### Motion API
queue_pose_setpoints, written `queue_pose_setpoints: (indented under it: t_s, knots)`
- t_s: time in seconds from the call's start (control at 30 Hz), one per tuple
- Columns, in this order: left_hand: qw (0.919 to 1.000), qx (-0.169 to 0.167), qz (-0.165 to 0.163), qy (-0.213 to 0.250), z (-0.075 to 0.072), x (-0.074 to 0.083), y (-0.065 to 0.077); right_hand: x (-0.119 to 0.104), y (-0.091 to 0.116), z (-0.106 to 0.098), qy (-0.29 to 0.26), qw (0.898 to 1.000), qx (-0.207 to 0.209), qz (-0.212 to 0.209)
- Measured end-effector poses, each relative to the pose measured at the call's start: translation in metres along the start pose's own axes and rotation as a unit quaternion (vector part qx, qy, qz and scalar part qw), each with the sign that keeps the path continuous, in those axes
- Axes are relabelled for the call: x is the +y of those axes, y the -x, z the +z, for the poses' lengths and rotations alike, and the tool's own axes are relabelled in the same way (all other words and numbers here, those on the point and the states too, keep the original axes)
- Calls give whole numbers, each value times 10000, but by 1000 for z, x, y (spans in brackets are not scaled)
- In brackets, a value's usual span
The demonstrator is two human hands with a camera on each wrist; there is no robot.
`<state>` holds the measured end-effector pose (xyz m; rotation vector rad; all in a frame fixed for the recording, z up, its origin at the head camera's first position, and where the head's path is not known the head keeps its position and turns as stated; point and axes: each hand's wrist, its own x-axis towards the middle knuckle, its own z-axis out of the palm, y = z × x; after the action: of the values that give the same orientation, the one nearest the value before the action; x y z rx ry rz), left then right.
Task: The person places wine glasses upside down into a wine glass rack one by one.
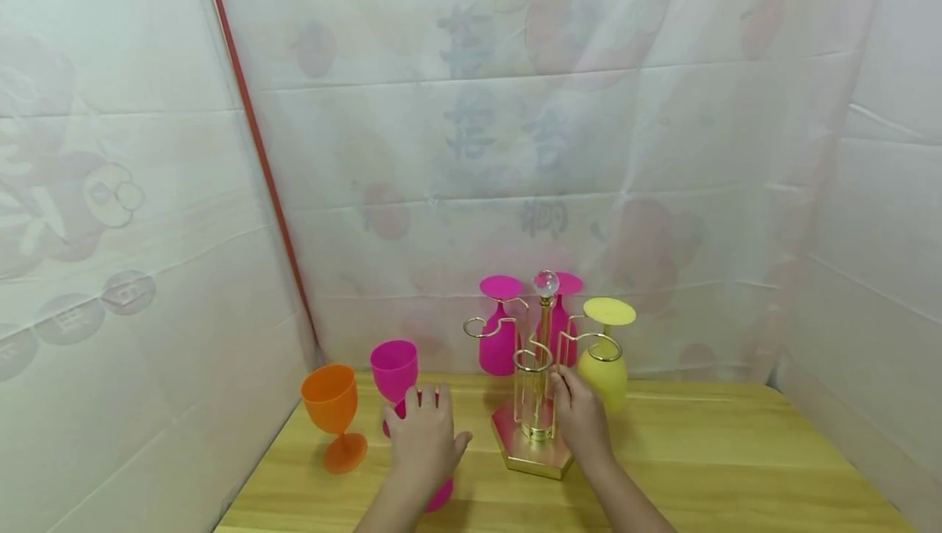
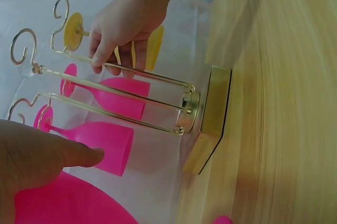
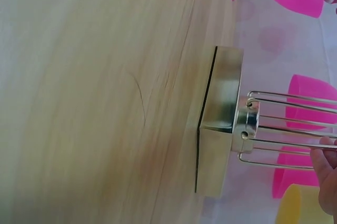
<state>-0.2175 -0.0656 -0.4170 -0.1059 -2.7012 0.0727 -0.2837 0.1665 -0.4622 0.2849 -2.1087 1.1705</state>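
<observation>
Altogether six goblets (image 1: 394,365), four pink, left hand (image 1: 423,439) spread, right hand (image 1: 583,420) pinching one rack (image 1: 536,466).

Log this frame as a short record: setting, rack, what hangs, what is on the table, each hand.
setting: wood table, pale printed sheets around it
rack: gold, upright, clear ball on top
hanging: two pink goblets, yellow goblet, all foot up
on table, upright: orange goblet, far pink goblet
left hand: over near pink goblet, thumb straight; contact unclear
right hand: pinches a rack wire
</observation>
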Motion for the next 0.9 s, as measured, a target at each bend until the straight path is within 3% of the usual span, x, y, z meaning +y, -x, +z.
queue_pose_setpoints:
  t_s: [0.2, 0.53, 0.9]
  knots:
    - [9995, 124, 176, 234, 1, 1, 0, 1, 0, 2, 46, 9999, -100, 32]
    - [9924, 1050, 453, 462, 12, -5, -3, -2, -3, 1, 52, 9995, -270, 167]
    - [9891, 1160, 631, 657, 14, -4, -5, 4, -3, 0, 102, 9995, -222, 181]
